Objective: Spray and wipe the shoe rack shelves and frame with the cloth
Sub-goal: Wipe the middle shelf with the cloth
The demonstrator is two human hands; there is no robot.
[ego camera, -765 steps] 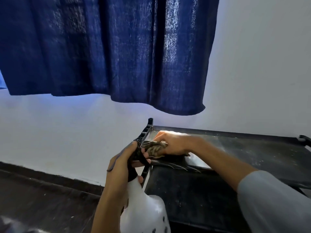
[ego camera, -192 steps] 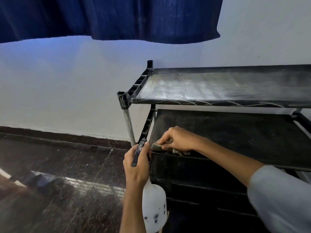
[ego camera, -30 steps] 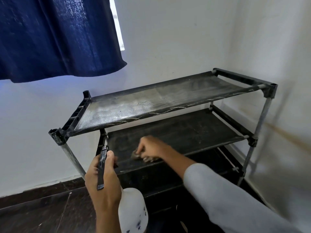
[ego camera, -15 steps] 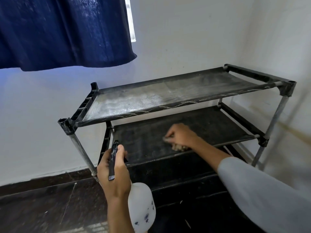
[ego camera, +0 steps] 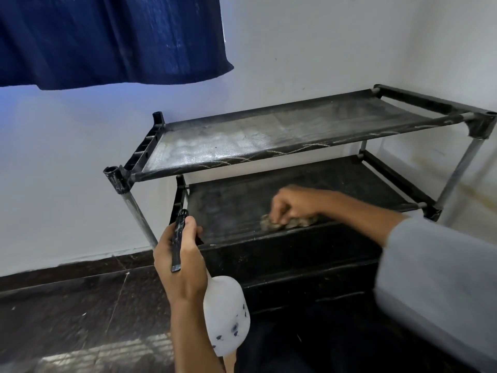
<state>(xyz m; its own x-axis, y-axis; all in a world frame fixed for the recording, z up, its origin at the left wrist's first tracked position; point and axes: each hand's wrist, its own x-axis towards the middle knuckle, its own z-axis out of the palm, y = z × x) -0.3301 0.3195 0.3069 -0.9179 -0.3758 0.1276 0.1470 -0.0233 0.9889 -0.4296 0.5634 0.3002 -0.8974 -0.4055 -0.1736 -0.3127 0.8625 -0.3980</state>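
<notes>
Cloth (ego camera: 287, 221), gripped by right hand (ego camera: 293, 204), moved rightward; left hand (ego camera: 180, 262) grips spray bottle (ego camera: 224, 313).

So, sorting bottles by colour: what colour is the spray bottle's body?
White, with dark specks; the bottle shows in the head view.

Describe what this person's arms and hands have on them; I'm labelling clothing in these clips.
The right arm wears a loose light grey sleeve that stops short of the wrist. The left hand and right hand are bare: no gloves, rings or watch visible.
</notes>
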